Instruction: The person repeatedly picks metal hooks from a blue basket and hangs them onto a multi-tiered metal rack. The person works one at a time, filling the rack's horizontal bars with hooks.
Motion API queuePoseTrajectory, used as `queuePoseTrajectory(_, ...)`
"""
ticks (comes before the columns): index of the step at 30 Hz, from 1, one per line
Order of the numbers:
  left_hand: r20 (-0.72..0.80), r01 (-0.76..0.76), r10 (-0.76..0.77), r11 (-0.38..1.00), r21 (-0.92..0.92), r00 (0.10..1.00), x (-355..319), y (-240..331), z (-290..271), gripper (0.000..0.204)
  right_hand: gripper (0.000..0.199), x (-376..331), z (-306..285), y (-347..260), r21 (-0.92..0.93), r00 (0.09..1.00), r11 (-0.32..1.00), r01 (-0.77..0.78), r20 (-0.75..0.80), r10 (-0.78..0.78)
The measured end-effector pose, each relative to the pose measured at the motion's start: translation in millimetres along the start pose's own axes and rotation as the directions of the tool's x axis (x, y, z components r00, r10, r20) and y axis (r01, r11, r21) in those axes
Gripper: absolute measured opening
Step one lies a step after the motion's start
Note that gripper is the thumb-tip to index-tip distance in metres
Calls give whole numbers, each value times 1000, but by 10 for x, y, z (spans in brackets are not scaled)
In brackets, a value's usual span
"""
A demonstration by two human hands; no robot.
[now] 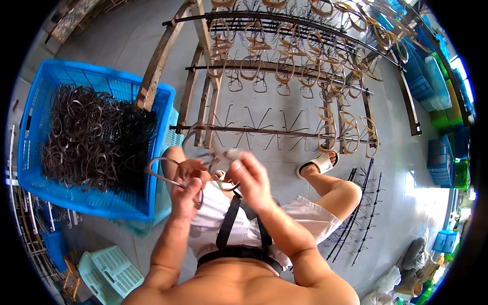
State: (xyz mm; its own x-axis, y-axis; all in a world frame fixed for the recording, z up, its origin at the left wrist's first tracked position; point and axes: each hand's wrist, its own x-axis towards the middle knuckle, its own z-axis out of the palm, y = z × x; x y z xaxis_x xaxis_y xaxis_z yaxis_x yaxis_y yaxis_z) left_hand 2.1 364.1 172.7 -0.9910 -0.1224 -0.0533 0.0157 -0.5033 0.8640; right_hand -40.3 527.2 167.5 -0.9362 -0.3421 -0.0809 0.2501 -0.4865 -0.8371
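Observation:
My left hand (188, 190) curls its fingers round a thin brown loop-shaped frame (151, 171), which looks like a goggle or spectacle frame. Close beside it, my right hand (252, 180) is closed, thumb against forefinger, on another dark loop-shaped frame (213, 163). The loops overlap between my hands, so I cannot tell whether they are joined. Left of my hands, a blue crate (161, 137) holds a tangled heap of dark loop-shaped frames (91, 137). Ahead stands a rack (195, 84) with wire-pronged bars; tan loop-shaped frames (351, 132) hang on its lower bar at the right.
More tan frames (284, 38) fill the rack's upper bars. Bare wire prongs (254, 122) stick out along the lower bar. Pronged bars (358, 213) lie on the floor right of my leg. A pale green crate (112, 269) stands at lower left, with blue crates (439, 160) far right.

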Motion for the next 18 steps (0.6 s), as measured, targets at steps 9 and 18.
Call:
queuePoseTrajectory(9,76,45,-107,820,571,991,-74,-454,203,16,16,-296,-292,-142,-612,987,790,40,-98,-125)
queuePoseTrajectory(18,126,-5,-22,976,216,992,76,-210,314,14,19,70,-868,-177,-567,702,770,291,-421,-575)
